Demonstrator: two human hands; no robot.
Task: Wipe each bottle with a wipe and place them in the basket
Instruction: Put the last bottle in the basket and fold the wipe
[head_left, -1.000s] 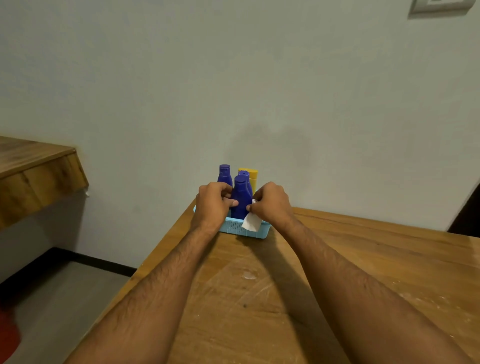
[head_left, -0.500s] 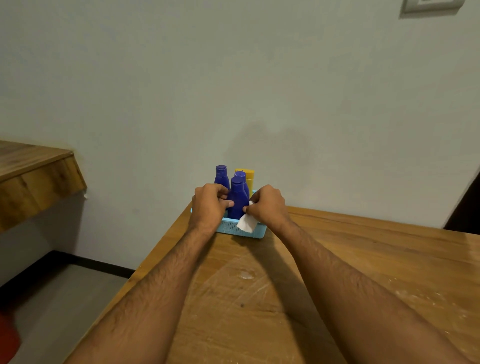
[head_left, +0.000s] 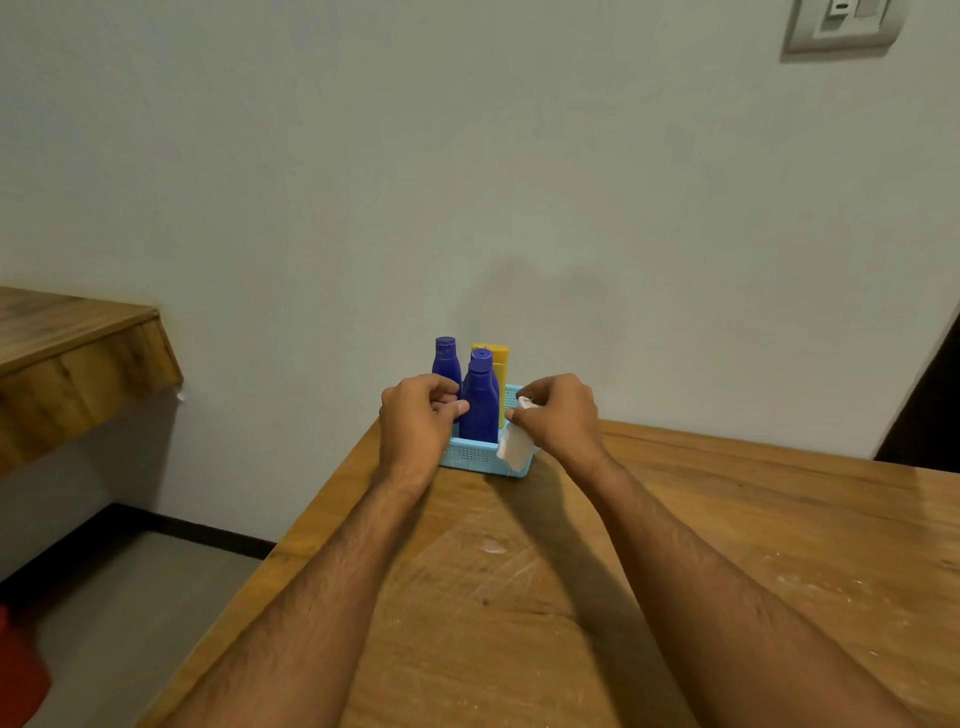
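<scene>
The light blue basket (head_left: 470, 457) is standing at the far corner of the wooden table (head_left: 571, 597), close to the wall (head_left: 467, 182). Three bottles are standing upright inside it: the front blue bottle (head_left: 480, 400), a second blue bottle (head_left: 445, 359) behind it on the left, and a yellow bottle (head_left: 497, 364) behind on the right. The left hand (head_left: 418, 418) is curling its fingers, and the thumb is touching the left side of the front blue bottle. The right hand (head_left: 558, 415) is pinching a white wipe (head_left: 514, 444), which is hanging over the right front edge of the basket, just beside the front blue bottle. The two hands are staying apart, one on each side of that bottle.
</scene>
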